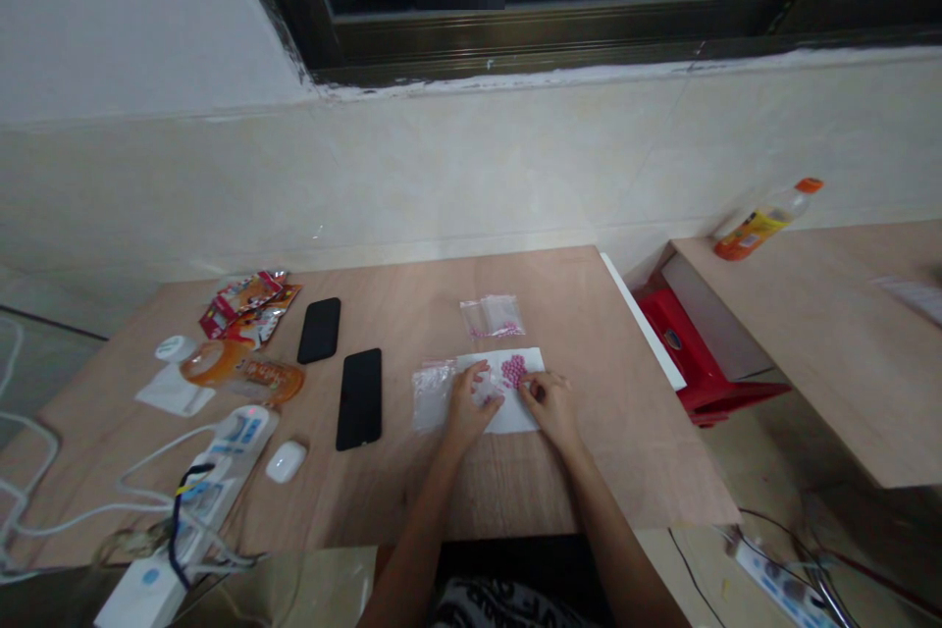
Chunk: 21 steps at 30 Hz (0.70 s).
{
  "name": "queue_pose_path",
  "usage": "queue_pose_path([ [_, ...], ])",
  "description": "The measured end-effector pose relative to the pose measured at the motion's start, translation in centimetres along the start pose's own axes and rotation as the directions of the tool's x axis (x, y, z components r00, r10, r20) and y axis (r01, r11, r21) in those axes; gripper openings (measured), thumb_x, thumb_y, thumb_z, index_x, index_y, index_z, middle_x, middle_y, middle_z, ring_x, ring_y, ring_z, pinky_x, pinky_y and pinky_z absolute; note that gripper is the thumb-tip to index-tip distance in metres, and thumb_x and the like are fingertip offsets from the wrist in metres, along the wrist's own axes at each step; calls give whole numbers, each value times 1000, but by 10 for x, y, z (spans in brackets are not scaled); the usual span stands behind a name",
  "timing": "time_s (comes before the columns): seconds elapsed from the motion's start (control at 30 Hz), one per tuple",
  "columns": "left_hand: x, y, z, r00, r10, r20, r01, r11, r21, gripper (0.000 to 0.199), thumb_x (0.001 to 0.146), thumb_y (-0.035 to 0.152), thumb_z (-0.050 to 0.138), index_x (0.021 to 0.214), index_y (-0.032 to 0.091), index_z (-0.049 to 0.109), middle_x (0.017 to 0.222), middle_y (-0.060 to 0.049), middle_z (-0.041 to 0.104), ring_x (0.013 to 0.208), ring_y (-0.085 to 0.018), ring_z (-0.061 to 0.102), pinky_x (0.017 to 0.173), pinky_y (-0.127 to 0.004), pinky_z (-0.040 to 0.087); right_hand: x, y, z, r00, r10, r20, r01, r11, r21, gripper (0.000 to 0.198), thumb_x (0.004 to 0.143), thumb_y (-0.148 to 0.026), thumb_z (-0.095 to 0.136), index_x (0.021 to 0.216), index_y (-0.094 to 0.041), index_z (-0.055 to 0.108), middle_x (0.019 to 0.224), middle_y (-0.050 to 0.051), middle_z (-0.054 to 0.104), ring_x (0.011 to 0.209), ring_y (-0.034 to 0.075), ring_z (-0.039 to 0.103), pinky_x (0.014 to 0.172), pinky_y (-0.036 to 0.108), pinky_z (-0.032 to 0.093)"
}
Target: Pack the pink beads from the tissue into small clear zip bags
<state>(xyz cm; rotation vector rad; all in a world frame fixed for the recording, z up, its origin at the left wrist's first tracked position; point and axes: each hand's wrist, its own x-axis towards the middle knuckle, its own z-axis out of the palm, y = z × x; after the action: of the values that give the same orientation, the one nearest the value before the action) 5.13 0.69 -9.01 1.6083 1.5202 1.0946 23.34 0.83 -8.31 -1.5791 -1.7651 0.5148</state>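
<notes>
A white sheet of paper [515, 425] lies on the wooden table in front of me, with a cluster of small pink beads [513, 371] on it. My left hand [468, 407] rests at the paper's left side, its fingers and thumb around a small clear plastic bag [487, 387]. At the beads' right edge is my right hand [553, 402], fingers curled in a pinch; what is between the fingertips is too small to make out. More clear plastic bags [431, 397] lie left of my left hand. Beyond the paper are small bags with pink beads [495, 316] inside.
Left of the bags lie two black phones [360, 399], a white earbud case [286, 461], an orange-labelled bottle [242, 371], snack wrappers [250, 306] and a power strip [221, 471] with cables. A red stool [692, 353] stands between this table and another bearing an orange-capped bottle [765, 224].
</notes>
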Motion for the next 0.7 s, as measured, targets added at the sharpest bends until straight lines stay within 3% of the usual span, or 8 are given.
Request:
queue_pose_path([
  [0.4, 0, 2, 0, 1000, -9, 2, 9, 1000, 10, 63, 63, 14, 74, 121, 23, 53, 115, -6, 63, 93, -19, 58, 80, -35, 48, 1, -4, -3, 1000, 14, -5, -13, 998, 57, 30, 87, -41, 53, 81, -19, 72, 61, 1, 61, 61, 15, 55, 69, 29, 39],
  [0.7, 0, 1, 0, 1000, -2, 16, 2, 1000, 15, 61, 64, 13, 72, 121, 23, 53, 116, -6, 63, 92, -18, 57, 78, -33, 49, 11, -23, 8, 1000, 1, 24, -5, 985, 173, 26, 86, -37, 55, 83, -18, 71, 63, 2, 63, 59, 15, 54, 62, 26, 40],
])
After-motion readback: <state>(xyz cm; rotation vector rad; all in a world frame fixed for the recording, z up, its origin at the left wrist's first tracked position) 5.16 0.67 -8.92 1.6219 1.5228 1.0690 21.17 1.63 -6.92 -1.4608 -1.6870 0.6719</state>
